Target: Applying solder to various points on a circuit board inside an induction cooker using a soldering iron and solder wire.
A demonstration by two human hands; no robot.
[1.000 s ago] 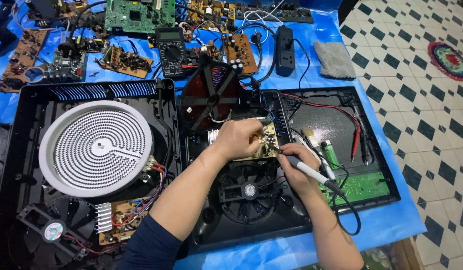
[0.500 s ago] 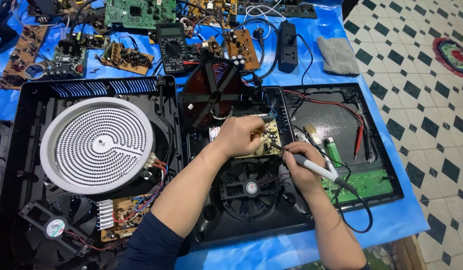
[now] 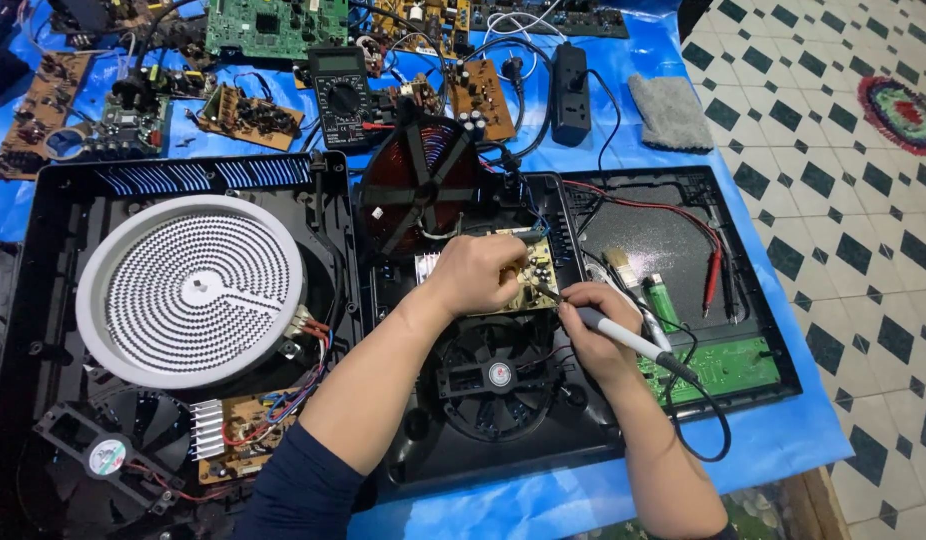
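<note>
While the left hand presses down on the circuit board to steady it, the right hand, fingers closed around a soldering iron, touches its tip there.

Soldering iron tip-down on yellowish circuit board

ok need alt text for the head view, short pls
A person's right hand holds a soldering iron to a small circuit board inside an opened black cooktop, while the left hand rests on the board. A white round heating element lies to the left.
</note>
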